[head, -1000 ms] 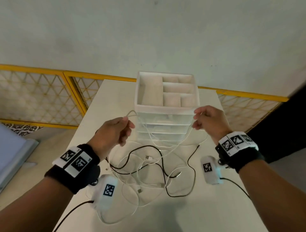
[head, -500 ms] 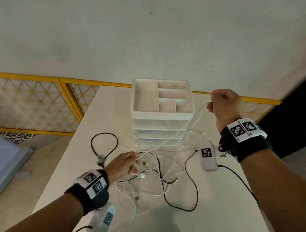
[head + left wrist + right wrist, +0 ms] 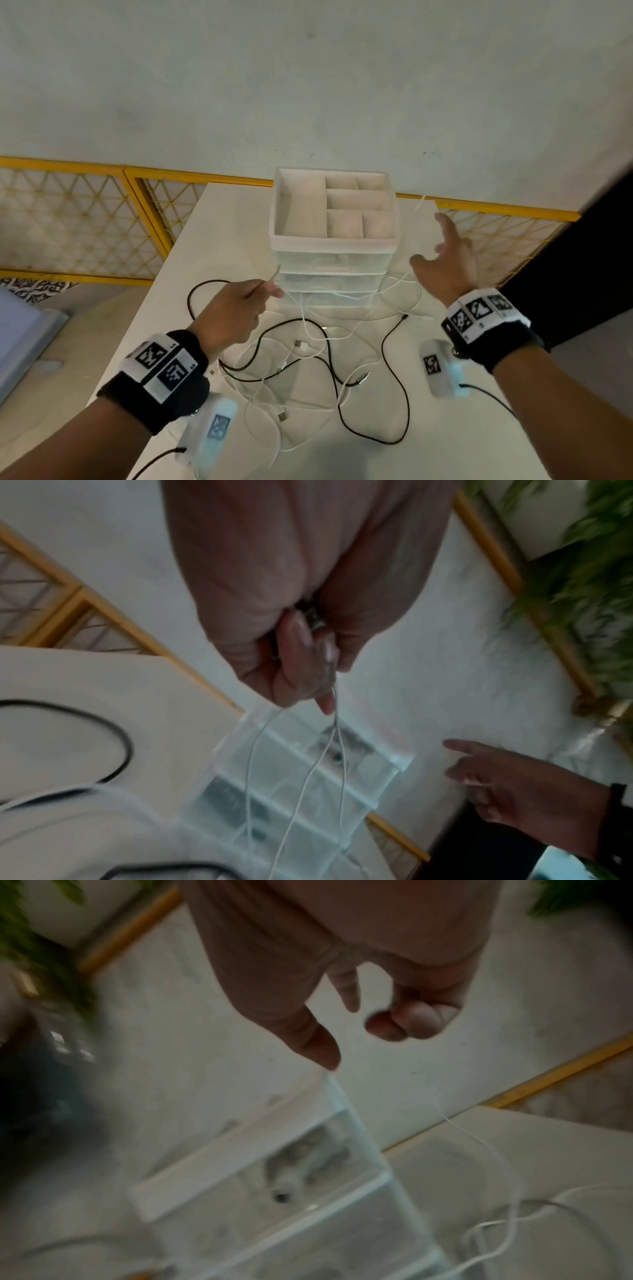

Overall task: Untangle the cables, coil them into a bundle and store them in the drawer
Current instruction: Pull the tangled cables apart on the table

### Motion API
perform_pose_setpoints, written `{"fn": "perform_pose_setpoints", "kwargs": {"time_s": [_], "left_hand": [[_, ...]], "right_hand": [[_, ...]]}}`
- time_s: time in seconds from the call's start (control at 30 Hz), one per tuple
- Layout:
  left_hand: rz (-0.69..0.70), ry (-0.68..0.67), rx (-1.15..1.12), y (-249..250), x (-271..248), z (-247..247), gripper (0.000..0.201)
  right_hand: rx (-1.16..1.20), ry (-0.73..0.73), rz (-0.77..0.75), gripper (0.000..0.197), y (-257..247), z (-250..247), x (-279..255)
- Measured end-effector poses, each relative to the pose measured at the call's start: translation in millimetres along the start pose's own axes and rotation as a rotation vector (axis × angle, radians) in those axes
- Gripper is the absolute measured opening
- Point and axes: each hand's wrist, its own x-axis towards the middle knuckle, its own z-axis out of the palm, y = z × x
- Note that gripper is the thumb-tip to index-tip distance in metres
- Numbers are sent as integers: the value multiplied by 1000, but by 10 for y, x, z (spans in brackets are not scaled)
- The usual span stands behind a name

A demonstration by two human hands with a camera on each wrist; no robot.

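Observation:
Thin white cables (image 3: 301, 346) and a black cable (image 3: 394, 363) lie tangled on the white table (image 3: 226, 219) in front of a clear drawer unit (image 3: 334, 270). My left hand (image 3: 274, 291) is raised left of the drawers and pinches a white cable; in the left wrist view its strands (image 3: 329, 750) hang down from the fingertips (image 3: 325, 653). My right hand (image 3: 431, 240) is right of the drawers with fingers spread, holding nothing. A loose white cable end (image 3: 419, 202) hangs in the air just beyond it, seen also as a white cable (image 3: 479, 1137) in the right wrist view.
The drawer unit's top is a divided white tray (image 3: 334, 205). A yellow lattice fence (image 3: 85, 222) runs behind the table beside a pale wall. Loops of black cable (image 3: 195, 294) reach toward the table's left edge. A green plant (image 3: 589, 588) shows in the left wrist view.
My right hand let go of the white cable and opened, dropping a little. My left hand rose from the table with its white cable.

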Motion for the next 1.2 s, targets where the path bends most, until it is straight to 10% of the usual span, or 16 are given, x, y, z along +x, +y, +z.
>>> {"fn": "perform_pose_setpoints", "kwargs": {"time_s": [0.1, 0.2, 0.43, 0.63, 0.9, 1.2], "left_hand": [[151, -213, 81, 318, -93, 156, 27], [325, -315, 233, 536, -163, 298, 26], [314, 92, 24, 511, -190, -76, 46], [139, 137, 252, 75, -8, -273, 29], [33, -198, 778, -176, 47, -13, 31], [23, -102, 755, -224, 57, 302, 39]], "right_hand": [[215, -339, -330, 69, -328, 82, -406], [111, -645, -486, 17, -564, 258, -697], [-91, -693, 123, 23, 380, 333, -206], [-73, -426, 423, 22, 657, 188, 230], [116, 26, -104, 26, 144, -83, 955], [81, -137, -174, 46, 546, 31, 1024]]}}
